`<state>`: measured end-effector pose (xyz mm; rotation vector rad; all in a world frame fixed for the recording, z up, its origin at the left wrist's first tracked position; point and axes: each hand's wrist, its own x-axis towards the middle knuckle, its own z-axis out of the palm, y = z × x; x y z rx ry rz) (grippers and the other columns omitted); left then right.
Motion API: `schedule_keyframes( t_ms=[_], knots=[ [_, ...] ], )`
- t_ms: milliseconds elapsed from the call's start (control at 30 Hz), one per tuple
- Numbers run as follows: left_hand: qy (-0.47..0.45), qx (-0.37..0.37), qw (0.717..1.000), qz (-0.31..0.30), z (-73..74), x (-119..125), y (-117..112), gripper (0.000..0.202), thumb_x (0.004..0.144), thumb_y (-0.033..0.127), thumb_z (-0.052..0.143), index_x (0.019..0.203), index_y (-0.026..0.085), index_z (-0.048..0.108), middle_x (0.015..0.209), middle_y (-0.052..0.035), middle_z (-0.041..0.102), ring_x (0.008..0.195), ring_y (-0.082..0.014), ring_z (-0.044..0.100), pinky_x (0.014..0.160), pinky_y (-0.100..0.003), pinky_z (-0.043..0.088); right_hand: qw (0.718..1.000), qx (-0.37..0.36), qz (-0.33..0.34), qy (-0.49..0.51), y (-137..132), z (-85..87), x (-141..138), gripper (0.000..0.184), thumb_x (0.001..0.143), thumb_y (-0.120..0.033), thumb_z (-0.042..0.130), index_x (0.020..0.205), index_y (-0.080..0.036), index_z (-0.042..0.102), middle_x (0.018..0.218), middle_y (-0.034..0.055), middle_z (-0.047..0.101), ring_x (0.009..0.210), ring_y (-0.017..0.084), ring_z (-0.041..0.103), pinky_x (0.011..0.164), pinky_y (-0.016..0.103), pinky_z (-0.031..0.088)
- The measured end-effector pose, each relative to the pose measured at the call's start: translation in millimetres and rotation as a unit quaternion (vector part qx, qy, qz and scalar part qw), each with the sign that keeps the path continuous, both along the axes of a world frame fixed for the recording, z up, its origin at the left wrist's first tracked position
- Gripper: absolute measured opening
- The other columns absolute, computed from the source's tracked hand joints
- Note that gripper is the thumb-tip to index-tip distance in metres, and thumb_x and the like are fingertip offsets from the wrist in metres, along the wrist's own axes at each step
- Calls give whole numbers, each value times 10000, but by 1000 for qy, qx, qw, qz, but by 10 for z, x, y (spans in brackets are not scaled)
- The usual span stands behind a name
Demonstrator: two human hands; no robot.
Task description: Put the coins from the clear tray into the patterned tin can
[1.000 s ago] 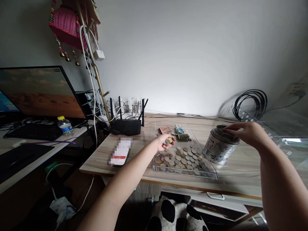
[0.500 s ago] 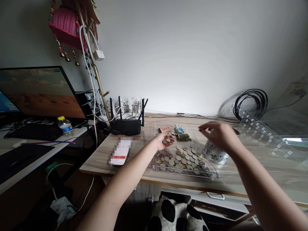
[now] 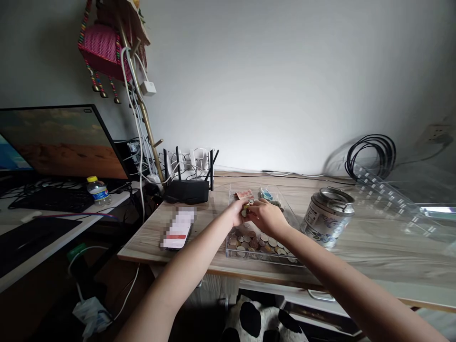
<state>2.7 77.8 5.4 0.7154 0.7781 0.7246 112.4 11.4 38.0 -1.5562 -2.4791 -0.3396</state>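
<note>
Head | left hand (image 3: 236, 213): cupped, coins (image 3: 245, 211) in palm | right hand (image 3: 268, 218): fingers at those coins, grip unclear

Right hand (image 3: 268, 218) against cupped left hand (image 3: 239, 213)

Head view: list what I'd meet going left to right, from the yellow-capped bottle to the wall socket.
Bottle → phone → left hand → right hand → tin → cable coil → socket.
</note>
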Motion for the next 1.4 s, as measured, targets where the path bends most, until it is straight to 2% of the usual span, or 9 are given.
schedule_keyframes(
  t_ms=[233,467,533,633,767,867,967,1133,1400],
  knots=[
    [2,-12,999,-35,-35,-12,5,157,784,187,397,688,117,499,510,-8,510,467,-98,505,520,-262,469,999,-22,-40,-11,49,-3,52,273,793,-239,364,781,-182,630,816,75,620,748,166,553,605,239,364],
    [28,0,999,-40,-17,-9,-19,115,770,174,432,706,105,499,575,-39,549,527,-111,546,501,-225,461,996,-13,-74,38,15,-13,68,256,751,-207,392,831,-220,635,798,41,642,720,158,570,564,223,365],
    [47,7,998,-43,-22,-18,-13,125,783,178,416,733,104,504,560,-29,535,490,-85,525,438,-169,416,993,17,-70,93,-28,73,150,254,757,-238,400,843,-240,639,808,18,646,714,142,568,569,215,372],
    [71,28,994,-82,-30,-39,-2,190,813,224,381,736,106,508,517,-2,491,340,-21,374,304,-117,217,971,91,-100,198,-125,317,453,250,753,-322,431,887,-269,636,816,-14,650,679,117,563,569,203,381],
    [77,74,987,-116,-16,-62,-9,243,813,314,396,725,116,506,510,24,459,287,8,201,298,-145,67,920,190,-228,258,-230,657,1107,260,670,-418,521,832,-269,659,799,-5,649,638,128,543,541,221,366],
    [85,73,985,-128,12,-67,-22,265,790,369,427,716,125,501,507,39,429,302,8,190,309,-148,59,906,135,-317,246,-237,750,1534,304,579,-447,587,789,-243,670,665,16,637,618,156,536,539,244,358],
    [82,48,984,-148,25,-64,-18,241,796,330,395,697,129,481,515,30,428,314,-1,197,308,-146,68,916,68,-313,241,-206,721,1763,257,567,-358,601,775,-223,670,654,13,637,634,150,546,570,241,359],
    [66,29,987,-147,-13,-61,28,206,787,229,325,712,113,479,546,-10,458,338,-20,270,304,-140,110,922,34,-292,253,-166,686,1883,226,565,-306,601,752,-201,672,649,15,643,644,150,559,603,244,362],
    [91,88,981,-144,-1,-58,-21,203,801,259,384,724,112,500,589,-12,496,323,2,252,316,-149,68,942,-6,-247,225,-132,720,1887,156,552,-267,601,672,-207,679,673,13,655,664,168,570,637,261,375]
  ],
)
